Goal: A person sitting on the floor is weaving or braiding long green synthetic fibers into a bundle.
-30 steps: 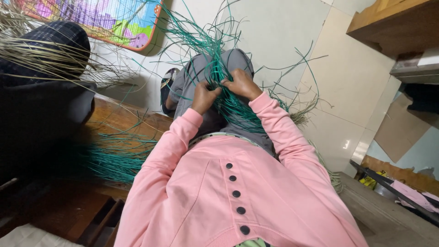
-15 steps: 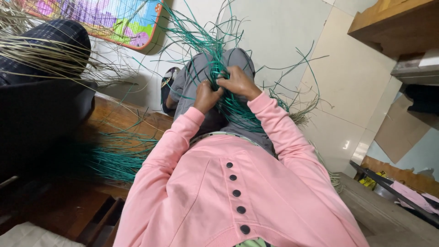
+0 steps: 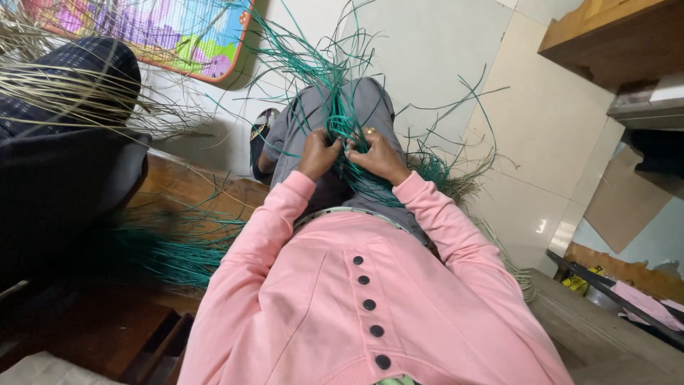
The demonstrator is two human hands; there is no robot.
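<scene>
Both hands meet on strands over the lap; loose strands lie left

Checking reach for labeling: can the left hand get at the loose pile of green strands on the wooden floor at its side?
Probably not right now: the left hand is closed on the green strands over the lap, beside the right hand. Nothing blocks the floor pile; it must let go first.
</scene>
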